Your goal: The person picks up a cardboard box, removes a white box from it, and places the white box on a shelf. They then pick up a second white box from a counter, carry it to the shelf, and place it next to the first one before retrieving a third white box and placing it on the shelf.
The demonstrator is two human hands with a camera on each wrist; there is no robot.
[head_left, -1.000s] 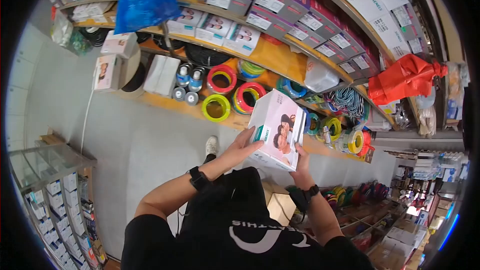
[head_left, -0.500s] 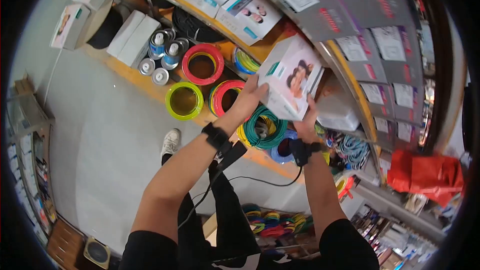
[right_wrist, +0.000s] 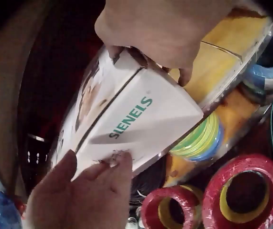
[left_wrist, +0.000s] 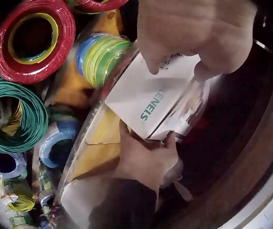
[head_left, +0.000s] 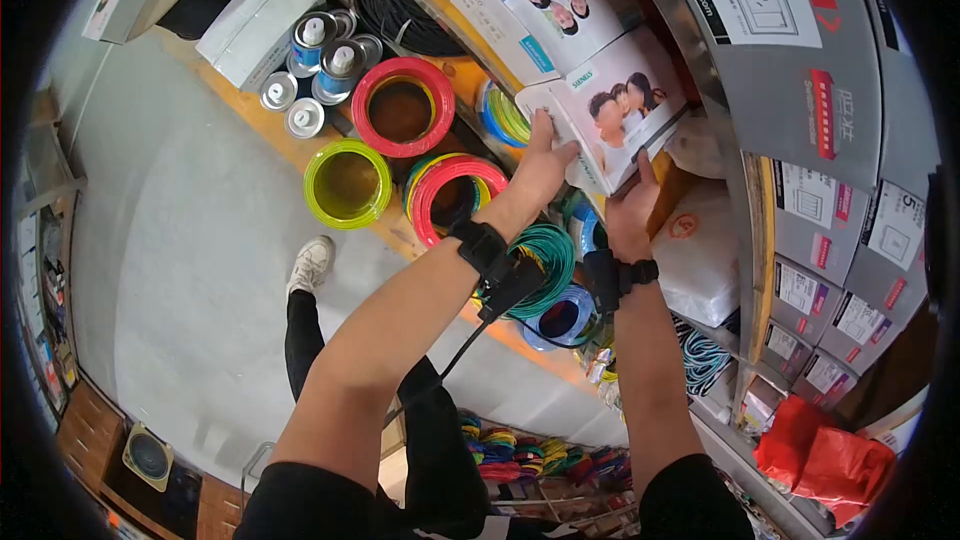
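A white cardboard box [head_left: 620,105] with a photo of people on top and green SIENELS lettering lies tilted in a low shelf bay, beside similar boxes [head_left: 545,5]. My left hand [head_left: 543,168] holds its near end, fingers against the lettered end face and thumb by the top edge. At the near right corner, my right hand [head_left: 632,218] grips the box between thumb and fingers. Both hands show close on the lettered end in the wrist views, the left [right_wrist: 86,191] and the right [left_wrist: 148,160] a short way apart. The box's far end is hidden within the shelf.
Grey switch boxes [head_left: 825,50] fill the shelf above, behind a metal-edged upright [head_left: 745,180]. Coils of red wire [head_left: 403,105], yellow-green wire [head_left: 347,183] and green wire [head_left: 545,265] stand on the lower ledge, near spray cans [head_left: 340,65]. A plastic-wrapped bundle [head_left: 690,265] lies right of my hands.
Both hands have carried the box from in front of my body up and forward into the shelf bay, beside the similar boxes. The head view has moved closer to the shelves.
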